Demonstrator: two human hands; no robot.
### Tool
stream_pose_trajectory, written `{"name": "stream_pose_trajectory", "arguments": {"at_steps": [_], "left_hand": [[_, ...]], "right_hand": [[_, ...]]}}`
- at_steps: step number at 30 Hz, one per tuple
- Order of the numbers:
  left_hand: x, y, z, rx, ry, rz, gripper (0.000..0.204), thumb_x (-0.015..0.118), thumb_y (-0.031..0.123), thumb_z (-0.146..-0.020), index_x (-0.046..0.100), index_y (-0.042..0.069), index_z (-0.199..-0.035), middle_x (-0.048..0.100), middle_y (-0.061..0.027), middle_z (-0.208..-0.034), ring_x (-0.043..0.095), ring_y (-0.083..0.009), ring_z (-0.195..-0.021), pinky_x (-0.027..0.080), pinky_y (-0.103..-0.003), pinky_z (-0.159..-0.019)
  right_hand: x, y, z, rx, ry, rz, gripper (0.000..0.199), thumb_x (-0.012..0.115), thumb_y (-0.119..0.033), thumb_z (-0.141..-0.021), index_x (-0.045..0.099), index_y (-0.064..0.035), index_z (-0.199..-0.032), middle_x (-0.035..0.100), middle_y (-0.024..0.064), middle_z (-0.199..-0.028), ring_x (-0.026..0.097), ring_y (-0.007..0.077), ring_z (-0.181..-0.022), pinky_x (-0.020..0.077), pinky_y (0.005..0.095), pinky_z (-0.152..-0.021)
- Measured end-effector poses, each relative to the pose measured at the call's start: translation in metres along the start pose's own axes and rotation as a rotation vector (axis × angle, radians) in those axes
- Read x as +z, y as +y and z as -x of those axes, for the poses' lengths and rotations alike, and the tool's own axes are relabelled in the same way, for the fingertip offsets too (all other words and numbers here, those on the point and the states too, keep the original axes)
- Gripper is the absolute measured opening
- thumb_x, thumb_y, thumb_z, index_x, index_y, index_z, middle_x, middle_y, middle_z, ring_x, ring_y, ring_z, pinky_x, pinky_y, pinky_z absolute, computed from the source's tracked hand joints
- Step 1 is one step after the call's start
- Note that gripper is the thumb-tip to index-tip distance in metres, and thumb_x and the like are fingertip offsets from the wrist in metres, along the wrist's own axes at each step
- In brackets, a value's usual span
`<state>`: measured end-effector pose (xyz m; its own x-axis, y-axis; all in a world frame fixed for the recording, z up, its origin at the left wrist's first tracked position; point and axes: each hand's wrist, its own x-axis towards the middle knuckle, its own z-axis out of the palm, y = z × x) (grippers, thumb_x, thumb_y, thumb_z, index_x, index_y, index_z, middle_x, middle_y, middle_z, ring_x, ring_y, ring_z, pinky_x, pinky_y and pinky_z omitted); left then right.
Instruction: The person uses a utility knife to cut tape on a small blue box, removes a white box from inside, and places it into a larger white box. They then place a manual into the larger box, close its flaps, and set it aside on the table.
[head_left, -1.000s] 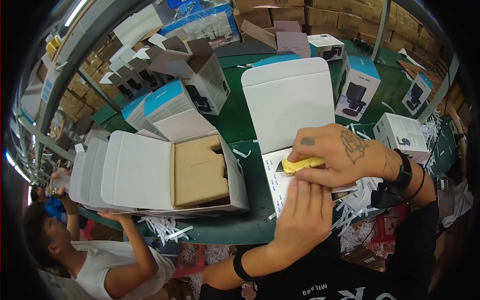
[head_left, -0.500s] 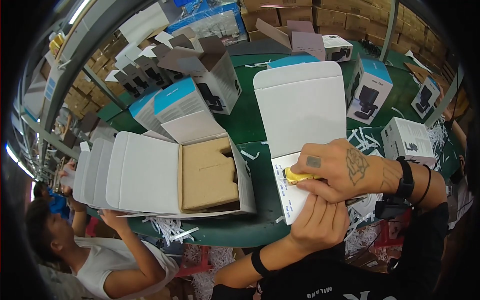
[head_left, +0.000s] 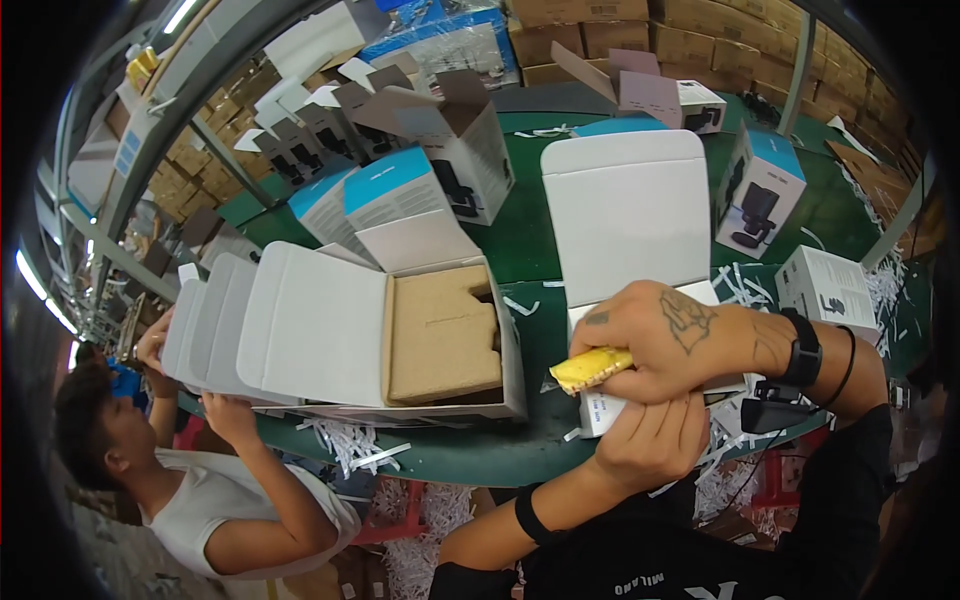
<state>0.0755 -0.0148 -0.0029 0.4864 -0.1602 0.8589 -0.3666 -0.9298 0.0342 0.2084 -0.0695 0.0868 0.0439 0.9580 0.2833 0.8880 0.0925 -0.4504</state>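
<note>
While pinched, yellow packet (head_left: 592, 368), right fingers (head_left: 628, 352)

One head-worn fisheye view only, aimed steeply down and forward over a green table (head_left: 520, 230). The hands (head_left: 660, 345) are seen close, low and right of centre. Stacked cartons (head_left: 690, 40) are caught far off at the top; edges are bent toward the dark rim.

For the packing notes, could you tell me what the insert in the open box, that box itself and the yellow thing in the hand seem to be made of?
Insert: probably moulded pulp or raw cardboard, matte tan with a pressed recess. Open box: white paperboard, smooth, with creased flaps. Yellow thing in the right hand: unclear, perhaps something in clear film, judging by a crinkled transparent end.
</note>
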Motion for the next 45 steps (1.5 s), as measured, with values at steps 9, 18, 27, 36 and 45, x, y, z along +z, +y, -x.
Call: {"name": "stream_pose_trajectory", "arguments": {"at_steps": [9,18,27,36,45], "left_hand": [[0.022,0.013,0.011,-0.029,0.193,-0.085,0.038,0.056,0.022,-0.087,0.070,-0.013,-0.096,0.071,-0.0287,-0.103,0.068,-0.0425,-0.111,0.052,-0.044,-0.099],[0.027,0.013,0.010,-0.059,0.177,0.057,0.048,0.058,0.026,-0.086,0.066,-0.019,-0.099,0.064,-0.0383,-0.115,0.062,-0.0474,-0.115,0.046,-0.048,-0.105],[-0.014,0.017,-0.023,-0.329,0.072,0.391,0.047,0.062,0.031,-0.094,0.062,-0.012,-0.114,0.067,-0.0284,-0.116,0.066,-0.0385,-0.104,0.050,-0.042,-0.095],[-0.055,0.018,-0.030,-1.122,-0.454,1.874,0.046,0.053,0.040,-0.106,0.056,-0.001,-0.126,0.068,-0.0131,-0.114,0.070,-0.0191,-0.092,0.058,-0.029,-0.066],[-0.010,0.076,-0.001,-1.066,0.154,1.502,0.035,0.043,0.016,-0.109,0.047,-0.008,-0.135,0.059,-0.0170,-0.126,0.068,-0.0273,-0.105,0.064,-0.039,-0.080]], "right_hand": [[-0.054,0.037,0.145,0.241,0.331,-0.336,0.023,0.068,-0.013,-0.079,0.060,-0.0040,-0.098,0.060,0.0036,-0.078,0.059,0.0177,-0.065,0.0459,0.0294,-0.060],[-0.034,0.191,0.223,0.558,0.585,-0.134,0.059,0.066,-0.022,-0.094,0.047,-0.0014,-0.146,0.061,-0.0006,-0.108,0.051,0.0055,-0.076,0.0387,0.0176,-0.064],[-0.060,0.060,0.152,0.011,0.500,-0.658,0.047,0.049,-0.039,-0.103,0.057,0.0023,-0.124,0.066,0.0132,-0.111,0.063,0.0178,-0.096,0.0454,0.0194,-0.075],[-0.028,-0.047,0.209,0.183,0.310,0.168,0.045,0.071,-0.038,-0.078,0.067,-0.0048,-0.108,0.068,0.0181,-0.117,0.062,0.0290,-0.109,0.0457,0.0378,-0.096],[-0.031,-0.095,0.185,0.520,0.650,0.107,0.031,0.071,-0.020,-0.083,0.066,-0.0010,-0.107,0.072,0.0106,-0.082,0.070,0.0225,-0.068,0.0521,0.0338,-0.062]]}}
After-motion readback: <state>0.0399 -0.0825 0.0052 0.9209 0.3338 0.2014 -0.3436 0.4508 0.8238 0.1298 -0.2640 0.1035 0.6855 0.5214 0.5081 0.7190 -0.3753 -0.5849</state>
